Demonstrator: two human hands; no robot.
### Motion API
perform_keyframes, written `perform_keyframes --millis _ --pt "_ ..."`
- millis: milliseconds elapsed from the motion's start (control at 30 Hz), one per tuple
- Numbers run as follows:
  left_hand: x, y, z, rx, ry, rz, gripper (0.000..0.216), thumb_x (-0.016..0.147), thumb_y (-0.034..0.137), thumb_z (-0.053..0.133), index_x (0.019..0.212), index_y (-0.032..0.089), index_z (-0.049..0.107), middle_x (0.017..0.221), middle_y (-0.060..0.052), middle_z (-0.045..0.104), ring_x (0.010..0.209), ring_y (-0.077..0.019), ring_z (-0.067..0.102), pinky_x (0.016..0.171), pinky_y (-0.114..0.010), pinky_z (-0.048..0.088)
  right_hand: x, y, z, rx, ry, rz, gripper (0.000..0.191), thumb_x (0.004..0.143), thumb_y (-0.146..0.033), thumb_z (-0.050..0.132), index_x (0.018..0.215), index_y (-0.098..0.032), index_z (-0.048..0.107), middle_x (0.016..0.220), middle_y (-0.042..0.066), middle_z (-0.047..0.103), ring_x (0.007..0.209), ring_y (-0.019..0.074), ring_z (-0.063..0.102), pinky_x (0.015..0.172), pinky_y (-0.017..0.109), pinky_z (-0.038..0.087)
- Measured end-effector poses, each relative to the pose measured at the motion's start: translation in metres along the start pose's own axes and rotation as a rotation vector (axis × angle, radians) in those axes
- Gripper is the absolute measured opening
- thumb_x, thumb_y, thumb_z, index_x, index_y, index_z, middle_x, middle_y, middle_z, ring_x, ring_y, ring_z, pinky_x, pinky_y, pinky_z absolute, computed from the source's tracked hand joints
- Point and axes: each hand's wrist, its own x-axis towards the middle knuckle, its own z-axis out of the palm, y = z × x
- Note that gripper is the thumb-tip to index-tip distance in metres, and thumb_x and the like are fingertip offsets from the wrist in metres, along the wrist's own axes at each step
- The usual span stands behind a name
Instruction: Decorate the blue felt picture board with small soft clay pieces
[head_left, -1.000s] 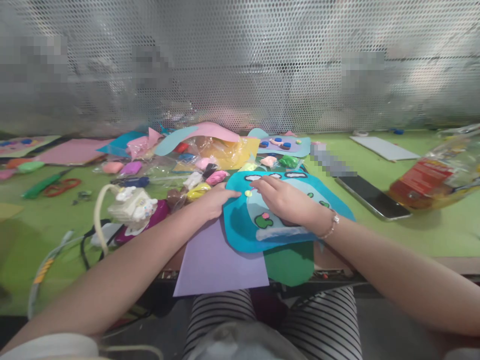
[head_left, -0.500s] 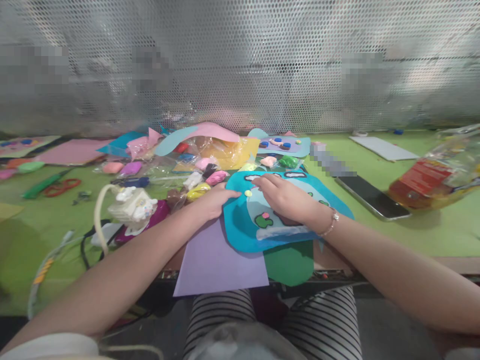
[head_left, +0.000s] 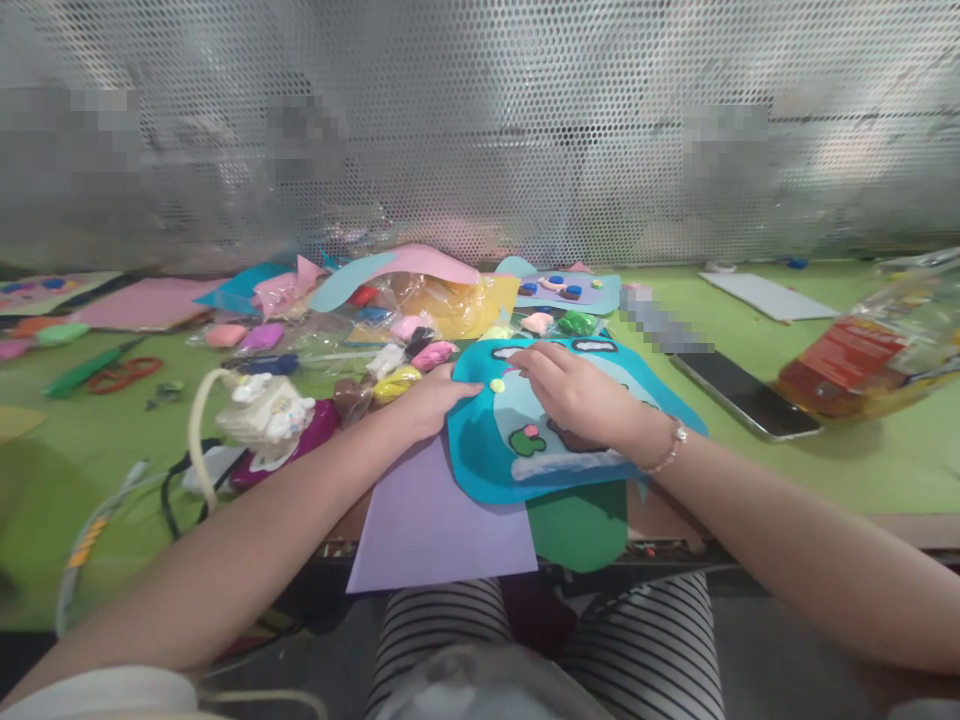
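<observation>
Blue craft picture (head_left: 469,460) is seen at the middle of the worktop's (head_left: 795,480) front edge, lying over a lilac sheet (head_left: 450,540) and a green sheet (head_left: 581,530), both jutting past that edge. A white strip (head_left: 555,464) is set along its near border, below a green cactus shape (head_left: 525,443). Its left edge appears to be pinched by the left hand (head_left: 437,402), one digit laid on top beside a yellow dot (head_left: 496,385). Over its middle the right hand (head_left: 574,400) is arched, fingers bunched near a white cloud (head_left: 506,353); whether anything is held in that grip cannot be told. Light fingertip pressure seems best, with the palm held clear of the applied pieces. Beyond, wrapped clay packets (head_left: 433,355) are strewn towards the worktop's far edge.
</observation>
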Motion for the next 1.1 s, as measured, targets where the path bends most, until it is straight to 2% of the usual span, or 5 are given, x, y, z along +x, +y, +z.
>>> perform_keyframes --millis 167,533,1100 --pt "0.0009 -0.0015 -0.0013 0.038 -0.003 0.025 0.029 0.06 0.01 0.071 0.088 0.014 0.066 0.088 -0.007 0.069 0.076 -0.0187 0.064 0.077 -0.033 0.049 0.0014 -0.0015 0.0016 0.042 0.017 -0.027 0.034 0.087 -0.001 0.027 0.112 -0.012 0.047 0.103 0.012 0.056 0.095 0.0213 0.054 0.079 0.038 0.051" --pt "0.0029 -0.0035 -0.0027 0.048 0.001 0.042 0.029 0.059 0.011 0.071 0.087 0.015 0.066 0.087 -0.006 0.069 0.076 -0.0189 0.063 0.077 -0.034 0.048 0.0019 -0.0001 0.0074 0.076 0.045 -0.041 0.033 0.087 -0.001 0.028 0.111 -0.008 0.049 0.102 0.015 0.056 0.094 0.0223 0.053 0.078 0.038 0.051" --pt "0.0027 -0.0029 -0.0004 0.04 0.042 0.039 0.026 0.058 0.008 0.07 0.083 0.015 0.066 0.081 -0.004 0.069 0.073 -0.018 0.063 0.075 -0.033 0.048 0.0029 -0.0001 0.0081 0.069 0.026 -0.06 0.035 0.086 -0.001 0.026 0.112 -0.008 0.047 0.103 0.015 0.056 0.098 0.023 0.053 0.08 0.04 0.05"
